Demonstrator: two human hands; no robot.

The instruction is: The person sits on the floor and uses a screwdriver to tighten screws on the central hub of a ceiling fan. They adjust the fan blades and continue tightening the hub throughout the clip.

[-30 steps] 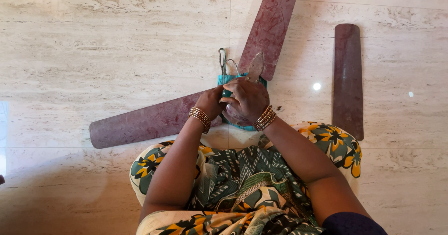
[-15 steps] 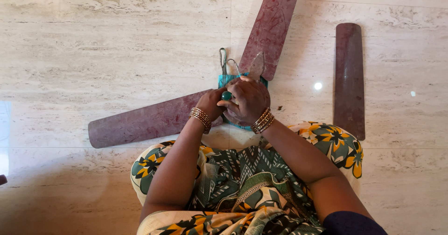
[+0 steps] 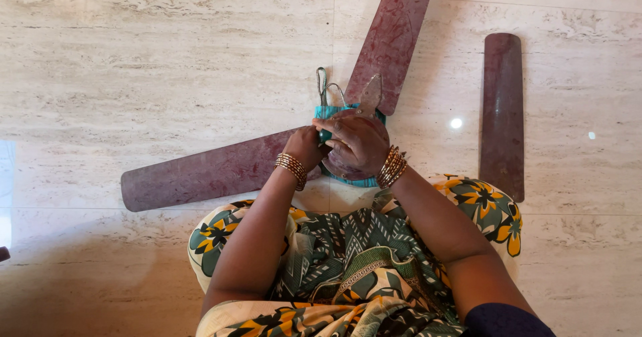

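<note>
Pale, veined marble flooring fills the view, and a ceiling fan is being worked on by a person seated on it. A round teal-covered fan motor hub lies directly under both hands, just in front of the knees, which are draped in a green, yellow and white patterned cloth. The right hand is laid over the top of the hub with its fingers curled down, closed around it. The left hand is pressed against the hub's left side, touching the right hand; whether anything is pinched in it cannot be told, as its fingers are hidden.

Two long maroon fan blades seem to be joined to the hub: one runs out to the left of the left hand, the other runs away beyond the right hand, with a grey metal bracket at its root. A third maroon blade lies loose, well apart to the right of the right hand. Judged from this, two blades are in place and one is not. A bundle of thin wires sticks up just beyond the hands.
</note>
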